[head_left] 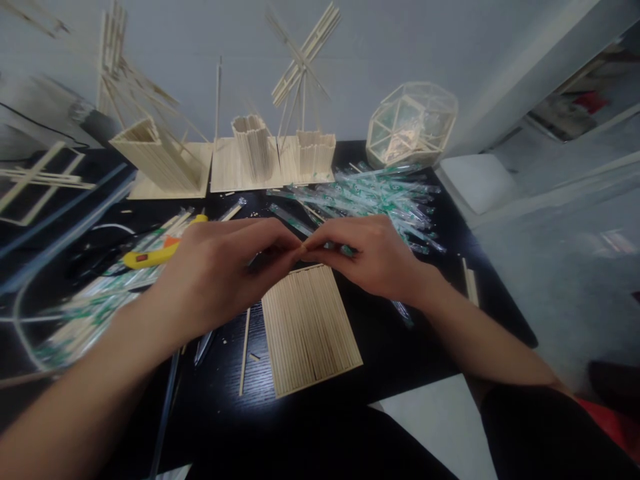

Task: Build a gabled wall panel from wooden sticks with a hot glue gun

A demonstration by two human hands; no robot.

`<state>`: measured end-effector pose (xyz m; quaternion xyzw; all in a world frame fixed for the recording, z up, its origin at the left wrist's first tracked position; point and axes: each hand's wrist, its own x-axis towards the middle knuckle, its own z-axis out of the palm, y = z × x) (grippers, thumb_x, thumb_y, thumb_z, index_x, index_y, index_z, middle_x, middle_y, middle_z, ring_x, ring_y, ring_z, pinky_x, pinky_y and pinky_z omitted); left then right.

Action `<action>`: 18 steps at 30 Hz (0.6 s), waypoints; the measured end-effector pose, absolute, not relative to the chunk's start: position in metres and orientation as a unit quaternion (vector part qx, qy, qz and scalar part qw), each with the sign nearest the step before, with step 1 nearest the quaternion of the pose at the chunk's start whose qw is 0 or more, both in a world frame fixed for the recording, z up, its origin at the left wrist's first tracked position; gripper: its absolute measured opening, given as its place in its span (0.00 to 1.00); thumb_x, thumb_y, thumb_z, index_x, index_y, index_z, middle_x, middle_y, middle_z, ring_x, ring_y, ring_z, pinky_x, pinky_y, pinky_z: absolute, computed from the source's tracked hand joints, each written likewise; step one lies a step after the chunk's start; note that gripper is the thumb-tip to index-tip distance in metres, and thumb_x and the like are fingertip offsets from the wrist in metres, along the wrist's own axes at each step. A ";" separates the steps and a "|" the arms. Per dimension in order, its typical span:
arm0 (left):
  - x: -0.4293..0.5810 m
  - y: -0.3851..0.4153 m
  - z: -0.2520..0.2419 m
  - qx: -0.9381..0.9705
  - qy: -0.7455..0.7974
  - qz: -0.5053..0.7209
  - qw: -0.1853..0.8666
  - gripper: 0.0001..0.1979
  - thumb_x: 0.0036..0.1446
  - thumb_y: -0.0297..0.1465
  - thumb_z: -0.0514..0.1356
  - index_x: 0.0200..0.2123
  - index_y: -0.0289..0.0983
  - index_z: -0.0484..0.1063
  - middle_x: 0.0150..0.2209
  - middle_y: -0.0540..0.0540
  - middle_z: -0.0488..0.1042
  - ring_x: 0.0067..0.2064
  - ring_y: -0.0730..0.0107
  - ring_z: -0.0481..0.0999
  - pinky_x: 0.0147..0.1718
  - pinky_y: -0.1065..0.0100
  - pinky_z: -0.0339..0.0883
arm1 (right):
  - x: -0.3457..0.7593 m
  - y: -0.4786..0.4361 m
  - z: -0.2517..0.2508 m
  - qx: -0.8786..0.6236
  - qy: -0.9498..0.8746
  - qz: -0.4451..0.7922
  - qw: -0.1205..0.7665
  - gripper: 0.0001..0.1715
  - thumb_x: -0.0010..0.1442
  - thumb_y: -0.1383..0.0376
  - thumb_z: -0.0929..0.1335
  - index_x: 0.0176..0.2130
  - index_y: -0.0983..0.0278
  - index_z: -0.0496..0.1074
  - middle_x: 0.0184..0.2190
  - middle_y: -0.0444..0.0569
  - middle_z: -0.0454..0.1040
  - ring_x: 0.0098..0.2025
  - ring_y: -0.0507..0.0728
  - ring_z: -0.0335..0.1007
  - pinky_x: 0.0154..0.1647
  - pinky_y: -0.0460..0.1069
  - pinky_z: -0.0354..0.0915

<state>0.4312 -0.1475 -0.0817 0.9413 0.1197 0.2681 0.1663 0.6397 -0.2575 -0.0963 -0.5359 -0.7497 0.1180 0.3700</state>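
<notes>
My left hand (220, 263) and my right hand (367, 257) meet fingertip to fingertip over the far edge of a flat panel of wooden sticks (313, 327). Both are closed in a pinch; whatever lies between the fingertips is too small or hidden to name. The panel rests on the black table, its sticks side by side with thin strips along two edges. Left of it lie a loose wooden stick (245, 353) and a short broken piece (255, 357). Partly behind my left wrist is a yellow glue gun (150, 257).
Along the wall stand a slanted stick tower (160, 157), a round stick holder (253, 150) and a stick windmill (303, 67). A faceted frame (413, 127) stands at the back right. Clear wrappers (370, 197) pile before it. Wrapped sticks (95, 313) lie left; white paper (440, 420) lies near front right.
</notes>
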 end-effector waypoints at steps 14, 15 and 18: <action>0.431 -0.146 -0.083 0.941 0.121 0.260 0.178 0.07 0.65 0.37 0.67 0.42 0.41 0.78 0.34 0.53 0.82 0.31 0.75 0.80 0.31 0.74 0.68 | 0.639 -0.257 -0.097 -0.536 -0.753 0.141 0.355 0.08 0.68 0.62 0.73 0.42 0.66 0.78 0.36 0.46 0.83 0.35 0.51 0.79 0.39 0.45 0.69; 0.431 -0.146 -0.084 0.941 0.123 0.256 0.182 0.07 0.65 0.37 0.67 0.42 0.41 0.78 0.34 0.53 0.82 0.31 0.75 0.80 0.32 0.74 0.68 | 0.639 -0.257 -0.097 -0.537 -0.752 0.140 0.354 0.08 0.68 0.62 0.73 0.42 0.66 0.78 0.36 0.46 0.83 0.35 0.51 0.79 0.39 0.46 0.69; 0.431 -0.145 -0.084 0.941 0.125 0.251 0.189 0.07 0.66 0.36 0.66 0.43 0.41 0.78 0.34 0.52 0.82 0.33 0.75 0.81 0.32 0.74 0.68 | 0.638 -0.257 -0.097 -0.540 -0.751 0.139 0.354 0.07 0.67 0.64 0.74 0.42 0.65 0.78 0.36 0.46 0.83 0.36 0.52 0.79 0.40 0.46 0.70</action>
